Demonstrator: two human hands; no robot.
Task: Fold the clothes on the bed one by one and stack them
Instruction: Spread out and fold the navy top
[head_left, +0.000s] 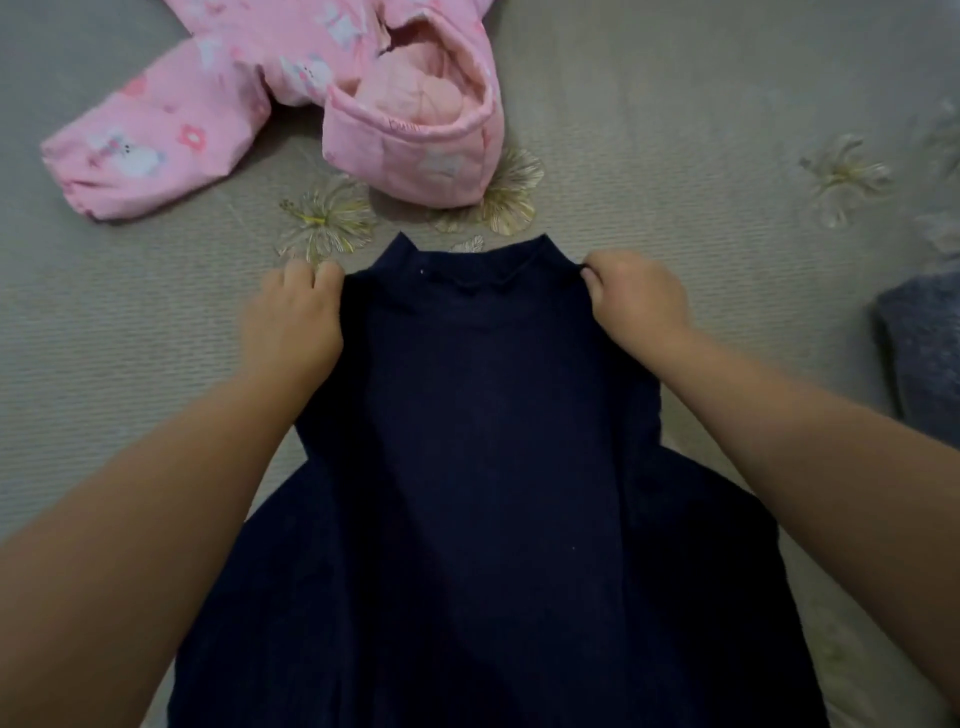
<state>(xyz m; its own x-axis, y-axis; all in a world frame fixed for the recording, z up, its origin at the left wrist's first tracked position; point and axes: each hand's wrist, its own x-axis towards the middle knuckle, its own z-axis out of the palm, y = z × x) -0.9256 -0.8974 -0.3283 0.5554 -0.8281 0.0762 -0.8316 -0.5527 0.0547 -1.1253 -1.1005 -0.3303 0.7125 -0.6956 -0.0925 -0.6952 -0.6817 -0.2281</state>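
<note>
A dark navy knit top (483, 441) with a high collar lies stretched out in front of me on the bed (675, 156), collar pointing away. My left hand (291, 317) grips its left shoulder with curled fingers. My right hand (636, 299) pinches the right shoulder beside the collar. The garment's lower part runs out of view at the bottom. A pink padded jacket (291, 98) with a hood and white animal prints lies unfolded beyond the collar, at the upper left.
The bed cover is beige with pale flower prints (324, 218). A grey-blue garment (924, 353) lies at the right edge, partly cut off.
</note>
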